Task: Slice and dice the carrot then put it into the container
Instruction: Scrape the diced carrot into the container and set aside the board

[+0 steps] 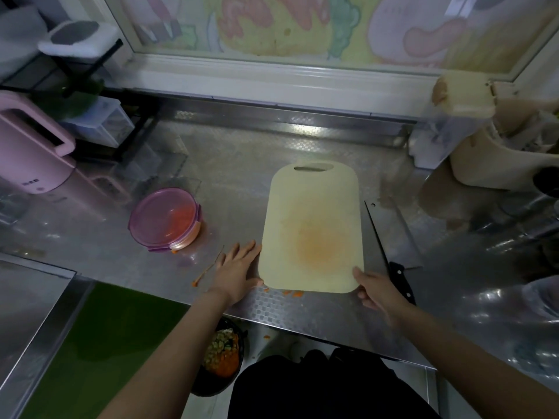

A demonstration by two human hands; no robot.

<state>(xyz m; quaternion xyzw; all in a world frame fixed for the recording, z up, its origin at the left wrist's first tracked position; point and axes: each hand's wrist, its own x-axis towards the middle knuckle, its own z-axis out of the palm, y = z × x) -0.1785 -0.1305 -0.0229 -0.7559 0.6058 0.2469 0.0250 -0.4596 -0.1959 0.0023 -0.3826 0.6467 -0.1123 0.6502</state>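
Left grip (239, 267) lies flat, fingers straight, against the board (311, 213); right grip (375, 290) pinches its near corner. Board runs lengthwise away; lidded container (148, 217) holds carrot (184, 217).

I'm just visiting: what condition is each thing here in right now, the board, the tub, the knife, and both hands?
Cutting board: flat on the counter, nothing on it, orange stain in the middle.
Container: lid on, orange carrot pieces showing through.
Knife: lying on the counter right of the board, unheld.
Left hand: fingers straight, against the board's left edge.
Right hand: grips the board's near right corner.
Carrot scraps: loose by the board's near edge.
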